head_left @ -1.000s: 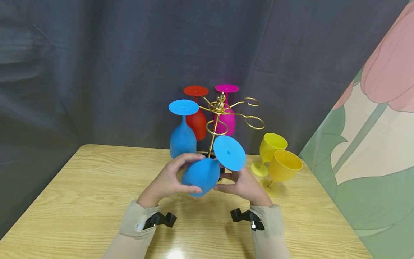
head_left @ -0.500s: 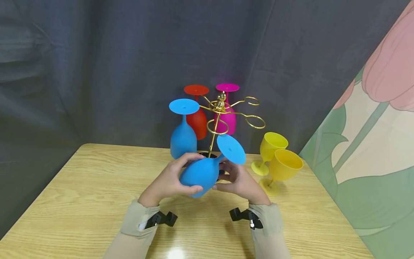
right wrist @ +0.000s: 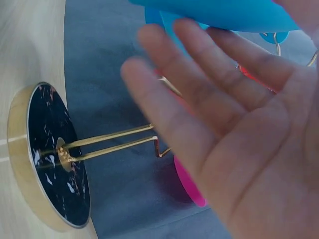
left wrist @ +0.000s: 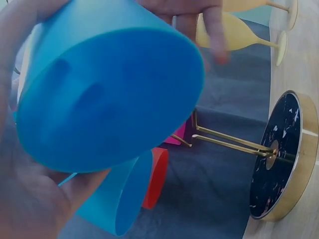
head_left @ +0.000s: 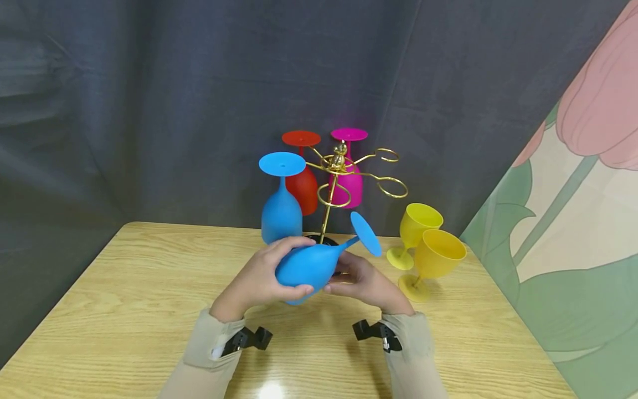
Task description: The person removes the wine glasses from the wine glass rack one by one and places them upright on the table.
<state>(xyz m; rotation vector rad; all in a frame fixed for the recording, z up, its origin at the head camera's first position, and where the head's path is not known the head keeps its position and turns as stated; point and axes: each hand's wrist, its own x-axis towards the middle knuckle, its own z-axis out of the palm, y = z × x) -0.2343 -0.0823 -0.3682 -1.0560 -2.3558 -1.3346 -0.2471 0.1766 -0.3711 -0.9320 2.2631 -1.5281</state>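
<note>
My left hand (head_left: 256,277) grips a blue goblet (head_left: 306,267) by its bowl. The goblet is tilted, its stem and round foot leaning up to the right. In the left wrist view, the open mouth of this goblet (left wrist: 114,99) faces the camera. My right hand (head_left: 371,284) is at the goblet's right side, and the right wrist view shows its fingers (right wrist: 174,114) extended, tips close to the blue bowl; contact is unclear. Behind them stands a gold goblet rack (head_left: 327,213). Another blue goblet (head_left: 281,216), a red goblet (head_left: 304,191) and a magenta goblet (head_left: 355,183) hang upside down from it.
Two upright goblets, one yellow (head_left: 416,224) and one deeper yellow (head_left: 437,256), stand right of the rack on the wooden table (head_left: 124,310). Other rack hooks (head_left: 394,188) hold nothing. A dark curtain (head_left: 199,111) hangs behind. The rack's round base (left wrist: 294,174) is black and gold.
The held blue goblet has tipped further over, its foot swinging right and turning edge-on. My right hand has shifted slightly left. The hanging and standing goblets have stayed put.
</note>
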